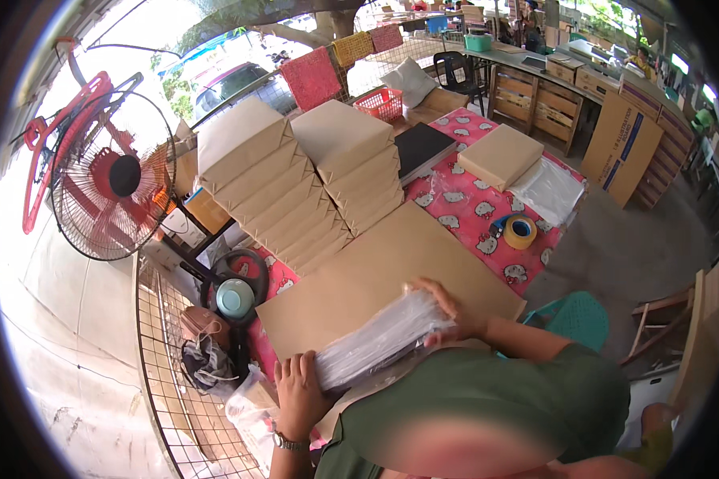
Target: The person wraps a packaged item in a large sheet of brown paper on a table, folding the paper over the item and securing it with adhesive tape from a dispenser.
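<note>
A long bundle in clear plastic (379, 339) lies tilted across the near edge of a brown paper sheet (391, 255); what it contains I cannot make out. My left hand (299, 391), with a watch on its wrist, grips the bundle's left end. At the other end, my right hand (439, 311) is curled round the upper right corner, its fingers slightly blurred. Beyond the sheet rise two tall stacks of brown paper-wrapped packs, a left stack (268, 203) and a right stack (355, 172). A single wrapped pack (501, 154) sits farther right beside clear plastic bags (547, 191).
A tape roll in a blue dispenser (519, 231) rests on the pink patterned tablecloth (463, 211). Near the back is a black flat board (423, 150). At left stand a fan (124, 176) and a small bowl (235, 298). A green plastic chair (571, 319) is close on my right.
</note>
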The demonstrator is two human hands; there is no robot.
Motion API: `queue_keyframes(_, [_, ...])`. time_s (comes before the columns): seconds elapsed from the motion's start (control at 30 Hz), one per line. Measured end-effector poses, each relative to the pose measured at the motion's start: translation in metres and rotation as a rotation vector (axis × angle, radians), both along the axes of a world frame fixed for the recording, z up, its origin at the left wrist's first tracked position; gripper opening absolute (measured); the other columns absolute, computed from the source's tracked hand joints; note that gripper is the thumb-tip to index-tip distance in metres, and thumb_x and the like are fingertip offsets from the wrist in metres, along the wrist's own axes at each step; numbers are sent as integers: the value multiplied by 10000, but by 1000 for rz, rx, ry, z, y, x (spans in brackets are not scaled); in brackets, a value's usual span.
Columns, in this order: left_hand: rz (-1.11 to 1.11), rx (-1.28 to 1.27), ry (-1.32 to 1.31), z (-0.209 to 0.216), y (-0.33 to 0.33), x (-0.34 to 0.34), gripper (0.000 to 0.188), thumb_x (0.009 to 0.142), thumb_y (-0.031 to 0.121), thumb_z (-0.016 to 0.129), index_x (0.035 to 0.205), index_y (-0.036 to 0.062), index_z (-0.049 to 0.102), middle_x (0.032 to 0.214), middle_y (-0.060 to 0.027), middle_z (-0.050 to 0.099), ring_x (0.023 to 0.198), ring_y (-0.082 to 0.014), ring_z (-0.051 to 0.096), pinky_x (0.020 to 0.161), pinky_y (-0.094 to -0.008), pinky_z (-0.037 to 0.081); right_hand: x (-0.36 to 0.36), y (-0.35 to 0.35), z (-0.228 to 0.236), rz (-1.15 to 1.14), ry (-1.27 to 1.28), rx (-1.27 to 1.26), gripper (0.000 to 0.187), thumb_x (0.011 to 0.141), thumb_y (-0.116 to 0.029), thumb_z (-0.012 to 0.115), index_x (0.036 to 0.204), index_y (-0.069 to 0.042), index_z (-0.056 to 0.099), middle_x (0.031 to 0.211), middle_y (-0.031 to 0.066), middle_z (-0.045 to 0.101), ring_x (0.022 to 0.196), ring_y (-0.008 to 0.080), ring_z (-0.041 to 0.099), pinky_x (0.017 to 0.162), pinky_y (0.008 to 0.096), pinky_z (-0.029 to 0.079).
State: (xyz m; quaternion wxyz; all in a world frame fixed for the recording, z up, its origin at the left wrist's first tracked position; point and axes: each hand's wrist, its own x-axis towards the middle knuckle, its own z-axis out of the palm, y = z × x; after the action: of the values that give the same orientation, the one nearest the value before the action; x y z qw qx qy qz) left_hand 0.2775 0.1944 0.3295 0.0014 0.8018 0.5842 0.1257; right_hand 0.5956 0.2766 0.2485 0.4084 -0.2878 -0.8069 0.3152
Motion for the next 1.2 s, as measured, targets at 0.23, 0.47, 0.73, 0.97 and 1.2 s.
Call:
queue_keyframes(0.23, [-66,36,-768,-32,-2,-34,1209,496,458,867,1438,57,225,1423,-179,317,1320,-317,317,1088,-427,258,-18,10,20,132,-42,-164,1045,721,-547,721,1446,-5,199,1420,234,344,1298,309,378,1069,373,296])
queue_keyframes(0.47, [23,-3,-905,-177,-40,-100,985,670,631,676,1337,41,253,1323,-174,347,1213,-276,376,1002,-397,315,-23,-2,-7,235,258,-340,1245,651,-542,779,1479,-47,-9,1437,222,318,1307,322,346,1074,404,271])
queue_keyframes(0.73, [409,-263,-1425,-218,-47,-77,902,666,558,777,1221,-11,349,984,-71,556,866,-168,551,751,-315,464,-27,-2,-9,253,336,-436,1134,658,-464,797,1460,-40,117,1398,185,354,1299,292,352,1070,408,276])
queue_keyframes(0.97, [170,222,-723,-235,-29,-88,435,1006,381,324,747,60,460,623,-88,416,594,-236,426,563,-375,362,-35,-3,-21,48,332,-354,899,648,-415,807,1322,-14,367,1205,152,526,1127,231,514,960,349,400])
queue_keyframes(1.2, [148,113,-942,-253,-33,-102,487,908,531,410,871,46,445,763,-47,439,705,-190,418,643,-343,374,-33,-7,-18,62,352,-340,845,667,-406,797,1291,-4,392,1157,136,549,1078,212,530,939,338,409])
